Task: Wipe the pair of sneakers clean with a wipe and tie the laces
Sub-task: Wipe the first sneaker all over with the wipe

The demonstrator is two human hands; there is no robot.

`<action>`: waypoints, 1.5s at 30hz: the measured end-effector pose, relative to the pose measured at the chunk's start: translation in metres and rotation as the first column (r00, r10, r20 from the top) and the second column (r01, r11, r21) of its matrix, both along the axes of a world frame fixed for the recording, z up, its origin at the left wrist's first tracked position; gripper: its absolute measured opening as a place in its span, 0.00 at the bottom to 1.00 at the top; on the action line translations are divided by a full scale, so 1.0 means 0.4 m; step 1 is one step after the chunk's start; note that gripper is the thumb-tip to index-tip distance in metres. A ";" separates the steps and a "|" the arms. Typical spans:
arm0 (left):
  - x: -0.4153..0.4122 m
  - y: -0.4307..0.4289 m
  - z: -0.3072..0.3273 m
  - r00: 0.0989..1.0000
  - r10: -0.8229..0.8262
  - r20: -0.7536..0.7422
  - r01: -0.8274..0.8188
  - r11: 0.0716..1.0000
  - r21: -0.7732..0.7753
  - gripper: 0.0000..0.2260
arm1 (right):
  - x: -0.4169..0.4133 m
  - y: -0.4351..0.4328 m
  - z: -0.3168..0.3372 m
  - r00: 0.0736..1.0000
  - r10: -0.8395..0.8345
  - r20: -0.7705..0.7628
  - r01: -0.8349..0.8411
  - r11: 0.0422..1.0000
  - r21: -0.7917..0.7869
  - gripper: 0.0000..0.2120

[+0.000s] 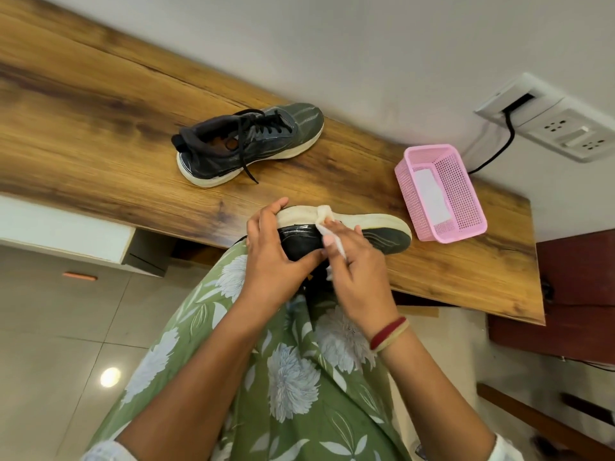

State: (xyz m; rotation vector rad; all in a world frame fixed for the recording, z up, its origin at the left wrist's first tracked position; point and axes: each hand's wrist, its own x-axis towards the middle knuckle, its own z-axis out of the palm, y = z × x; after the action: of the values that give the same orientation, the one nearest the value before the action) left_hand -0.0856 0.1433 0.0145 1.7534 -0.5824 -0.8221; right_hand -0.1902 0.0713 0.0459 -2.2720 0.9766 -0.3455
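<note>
Head view, entry one: the sneaker in hand?

Dark grey sneaker [389, 236], white sole, turned on its side at the near edge of the table [100, 128]. Sole faces the wall, toe just beside the pink basket [462, 188]. Whether it rests on the wood or is held just above it, I cannot tell.

Hands?

Left hand [273, 257] grasping the heel end, fingertips hooked over the sole. Right hand [359, 271] pinching a white wipe [322, 224] against the sole's edge near mid-length. Red and tan bangles [389, 332] at that wrist.

Entry two?

Second sneaker [249, 144], matching, upright on the table farther back, well apart from the first. Black laces [248, 161] loose, one end trailing onto the wood.

Sundries?

Basket holds something flat and white [429, 191]. Wall socket panel [559, 128] beyond it; black cable [512, 134] runs from the panel down behind the basket.
</note>
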 end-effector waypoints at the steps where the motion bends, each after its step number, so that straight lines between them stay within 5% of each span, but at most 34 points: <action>1: 0.001 -0.001 0.000 1.000 0.005 -0.008 -0.005 1.000 -0.005 0.36 | 0.007 0.016 0.000 0.999 0.036 -0.025 -0.037 0.999 -0.033 0.24; 4: 0.002 -0.001 0.001 1.000 0.003 -0.030 -0.002 1.000 0.009 0.34 | 0.015 0.039 0.008 0.983 0.172 -0.062 -0.175 0.984 -0.043 0.23; 8: 0.001 0.002 0.013 1.000 -0.006 -0.016 0.006 1.000 0.004 0.41 | 0.006 0.002 0.002 0.999 0.043 -0.007 -0.044 0.997 -0.056 0.23; 13: 0.005 0.003 0.010 0.994 -0.099 0.038 0.096 0.994 0.054 0.39 | 0.014 0.041 -0.005 0.985 0.167 -0.028 -0.169 0.983 -0.069 0.22; 17: 0.006 0.004 0.010 0.998 -0.056 0.028 0.055 0.998 0.033 0.44 | 0.013 0.025 -0.008 0.998 0.055 -0.017 -0.057 0.992 -0.114 0.23; 21: 0.012 0.002 0.008 1.000 0.005 -0.003 -0.005 1.000 0.002 0.37 | 0.037 0.071 -0.009 0.970 0.231 -0.078 -0.240 0.957 -0.161 0.24; 25: 0.005 0.002 0.012 1.000 0.014 -0.019 -0.014 1.000 -0.004 0.46 | 0.018 0.028 -0.014 0.992 0.121 -0.032 -0.125 0.979 -0.160 0.26; 30: 0.008 0.000 0.010 0.999 0.033 -0.010 -0.033 0.999 0.004 0.40 | 0.032 0.039 -0.015 0.963 0.261 -0.070 -0.270 0.941 -0.205 0.22; 35: 0.007 -0.004 0.016 0.999 0.042 -0.003 -0.042 0.999 0.010 0.43 | 0.030 0.018 -0.014 0.973 0.228 -0.020 -0.229 0.962 -0.152 0.20; 45: 0.007 0.000 0.007 0.998 0.005 0.059 -0.006 1.000 0.023 0.41 | 0.035 -0.008 0.015 0.872 0.394 -0.290 -0.461 0.859 -0.221 0.22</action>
State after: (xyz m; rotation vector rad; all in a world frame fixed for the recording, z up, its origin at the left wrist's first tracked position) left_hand -0.0827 0.1433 0.0172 1.8049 -0.6088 -0.7784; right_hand -0.1761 0.0680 0.0518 -2.7622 0.5150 -0.0173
